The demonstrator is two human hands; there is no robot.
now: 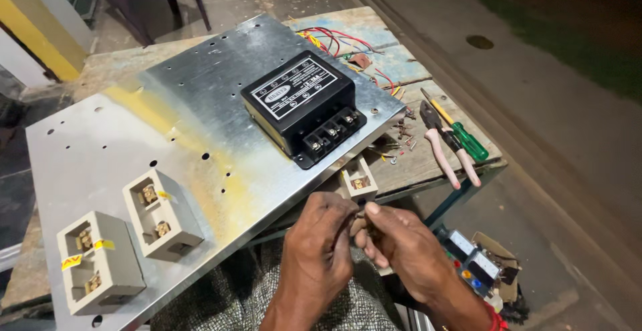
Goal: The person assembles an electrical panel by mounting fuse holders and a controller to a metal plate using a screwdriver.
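Left hand: the left hand (319, 244) is closest to the camera, over the lap, just past the near edge of the metal plate. Its fingers are curled in tight and pinch a small part (359, 216) that is too little to make out.
Right hand: the right hand (401, 241) is right beside it, and the two hands touch. Its fingers are bent too, and its fingertips hold the same small part.
Small part: it sits between the two hands, just below the near edge of the table.
Loose block: a cream block (359, 179) with brass screws sits just past the hands, at the plate's near right edge.
Metal plate: a big shiny metal plate (134, 130) lies on the wooden table (428, 160) and hangs over its near edge.
Cream blocks: two more cream blocks (162, 213) (99, 261) sit near the plate's near left corner.
Black box: a black box (304, 107) with a row of screws sits near the plate's right edge.
Tools: pliers with pink handles (448, 147) and a green screwdriver (461, 134) lie at the table's right edge.
Wires: red and yellow wires (334, 40) lie at the table's far side, behind the black box.
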